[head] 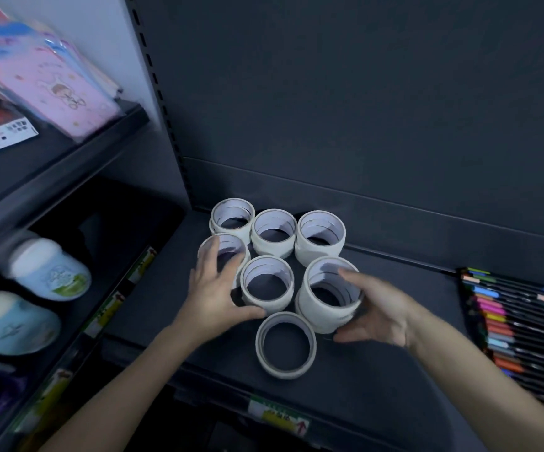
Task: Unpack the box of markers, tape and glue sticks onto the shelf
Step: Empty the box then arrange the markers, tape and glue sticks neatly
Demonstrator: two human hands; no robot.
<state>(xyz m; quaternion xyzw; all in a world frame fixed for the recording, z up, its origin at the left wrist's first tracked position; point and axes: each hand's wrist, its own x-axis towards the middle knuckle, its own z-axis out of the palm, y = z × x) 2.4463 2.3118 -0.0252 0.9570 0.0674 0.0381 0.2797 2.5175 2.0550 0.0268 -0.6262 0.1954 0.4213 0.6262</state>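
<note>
Several stacks of white tape rolls (274,231) stand in two rows on the dark shelf (394,386). A single roll (285,345) lies flat in front of them. My left hand (215,298) rests with straight fingers on the front left stack (228,246), its thumb against the base of the front middle stack (265,285). My right hand (375,309) grips the front right stack (326,301), with a finger on its top rim and the thumb at its base. A flat row of coloured markers (518,321) lies at the shelf's right end.
The shelf's dark back panel rises behind the tape. A neighbouring rack on the left holds white-capped bottles (49,272) low down and pink notebooks (52,83) higher up. A price label strip (277,415) runs along the shelf's front edge.
</note>
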